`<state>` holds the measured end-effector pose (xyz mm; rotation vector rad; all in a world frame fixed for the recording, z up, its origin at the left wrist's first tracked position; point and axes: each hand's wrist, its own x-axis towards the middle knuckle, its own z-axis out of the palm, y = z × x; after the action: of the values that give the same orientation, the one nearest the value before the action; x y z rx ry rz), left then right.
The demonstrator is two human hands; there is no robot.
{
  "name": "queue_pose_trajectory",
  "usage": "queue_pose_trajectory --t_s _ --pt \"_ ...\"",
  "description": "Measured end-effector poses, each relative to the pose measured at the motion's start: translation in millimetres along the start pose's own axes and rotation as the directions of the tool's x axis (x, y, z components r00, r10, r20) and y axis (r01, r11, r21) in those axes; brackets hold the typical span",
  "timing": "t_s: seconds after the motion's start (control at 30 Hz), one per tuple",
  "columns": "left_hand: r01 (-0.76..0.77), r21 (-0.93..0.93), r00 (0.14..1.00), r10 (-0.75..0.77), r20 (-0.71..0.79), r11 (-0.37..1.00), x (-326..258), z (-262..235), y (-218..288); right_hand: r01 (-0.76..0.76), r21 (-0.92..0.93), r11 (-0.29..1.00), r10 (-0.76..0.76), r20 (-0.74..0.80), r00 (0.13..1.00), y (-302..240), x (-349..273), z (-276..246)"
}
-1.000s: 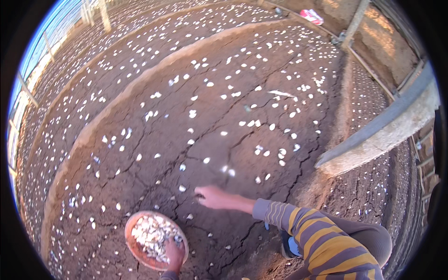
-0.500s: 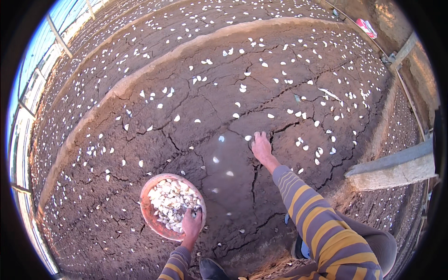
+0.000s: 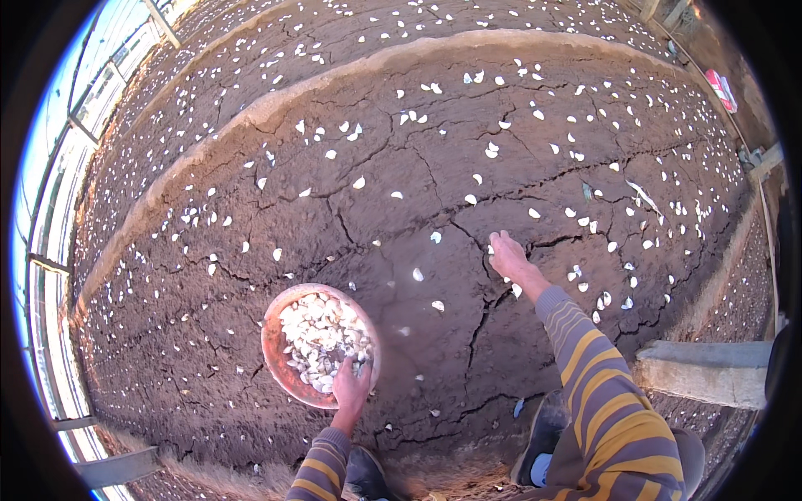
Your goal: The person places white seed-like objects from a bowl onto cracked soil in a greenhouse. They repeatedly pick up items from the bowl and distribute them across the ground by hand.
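Since the earlier frame the right hand (image 3: 510, 257) has reached a little farther up the cracked soil bed (image 3: 434, 167), and the bowl (image 3: 276, 351) has slid lower and toward the frame's centre. That hand lies right of centre, fingers together and pointing at the earth, fingertips touching the soil; whether it pinches a clove I cannot tell. The left hand (image 3: 351, 388), lower centre, grips the bowl's near rim, thumb over the edge.

The one reddish round bowl holds a heap of pale garlic cloves (image 3: 322, 338), too many to count. Scattered cloves (image 3: 418, 274) dot the bed in loose rows, dozens of them; three lie singly between the bowl and the right hand.

A raised earth ridge (image 3: 276, 104) curves across the upper left. A concrete block (image 3: 710, 371) sits at lower right, and two dark shoes (image 3: 543, 426) stand at the bottom edge.
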<state>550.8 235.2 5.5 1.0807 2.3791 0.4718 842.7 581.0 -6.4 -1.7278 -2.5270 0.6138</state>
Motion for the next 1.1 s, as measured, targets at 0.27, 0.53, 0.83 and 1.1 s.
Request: queue_pose_trajectory --t_s 0.27,0.53,0.83,1.1 --pt "0.053 -0.065 0.985 -0.063 -0.160 0.996 -2 6 13 0.036 0.676 0.736 0.025 -0.080 0.996 -58 57 26" --pt "0.134 -0.028 0.969 -0.137 -0.207 0.991 -4 7 10 -0.006 0.514 0.858 0.080 -0.123 0.989 -99 105 48" --pt "0.120 -0.054 0.968 -0.129 -0.217 0.991 -3 14 11 0.081 -0.019 0.997 -0.083 -0.132 0.988 -110 115 67" --pt "0.196 -0.024 0.955 -0.197 -0.222 0.980 -1 14 11 0.228 0.239 0.944 -0.219 -0.065 0.974 -110 55 46"
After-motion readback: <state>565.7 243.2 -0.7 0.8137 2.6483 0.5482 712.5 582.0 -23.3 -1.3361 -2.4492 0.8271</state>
